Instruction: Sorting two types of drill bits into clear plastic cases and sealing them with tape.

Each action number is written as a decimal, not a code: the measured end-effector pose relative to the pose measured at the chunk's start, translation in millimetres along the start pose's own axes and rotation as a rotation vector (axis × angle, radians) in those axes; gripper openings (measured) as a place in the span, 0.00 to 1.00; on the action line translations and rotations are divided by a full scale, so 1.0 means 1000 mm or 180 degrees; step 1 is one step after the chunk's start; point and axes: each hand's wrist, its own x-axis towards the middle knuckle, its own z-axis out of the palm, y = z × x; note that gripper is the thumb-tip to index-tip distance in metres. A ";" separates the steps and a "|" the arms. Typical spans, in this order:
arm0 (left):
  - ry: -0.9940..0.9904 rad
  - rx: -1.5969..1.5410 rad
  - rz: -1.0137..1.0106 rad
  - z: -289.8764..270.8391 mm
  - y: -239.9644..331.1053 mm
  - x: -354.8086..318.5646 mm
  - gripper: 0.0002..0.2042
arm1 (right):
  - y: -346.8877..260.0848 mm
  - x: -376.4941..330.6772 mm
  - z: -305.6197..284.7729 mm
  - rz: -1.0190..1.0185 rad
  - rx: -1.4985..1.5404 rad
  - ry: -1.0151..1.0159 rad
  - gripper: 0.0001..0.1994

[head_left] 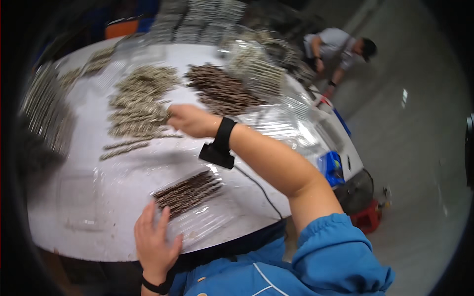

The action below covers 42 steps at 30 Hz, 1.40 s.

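A clear plastic tray [210, 224] lies near the table's front edge, with a row of dark brown drill bits [190, 192] in its upper part and bare grooves below. My left hand [155, 237] rests at the tray's left edge, fingers stretched and apart. Farther off, my right hand [190, 120] reaches over the table to the right side of a heap of pale drill bits [140, 101]. Its fingers are closed at the ends of these bits, and the fingertips are partly hidden. Beyond the right hand is a pile of dark brown drill bits [222, 91].
Stacked clear trays [42, 106] stand at the left, and bagged packs [261, 74] lie at the back right. A cable [259, 187] hangs from my right wrist's black device [217, 154]. A blue packet [332, 167] lies at the right edge. Another person [335, 47] bends beyond the table.
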 end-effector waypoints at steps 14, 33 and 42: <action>0.0210 -0.0528 0.0169 0.003 -0.013 -0.011 0.34 | 0.054 -0.097 0.006 0.0547 -0.0592 0.0239 0.14; 0.0397 -0.0916 0.0472 0.000 -0.009 -0.015 0.38 | -0.025 -0.197 0.000 0.0993 0.1883 -0.0989 0.09; 0.0177 -0.0961 0.0403 0.003 -0.008 -0.021 0.22 | -0.023 -0.204 0.011 0.1130 0.1731 -0.1143 0.08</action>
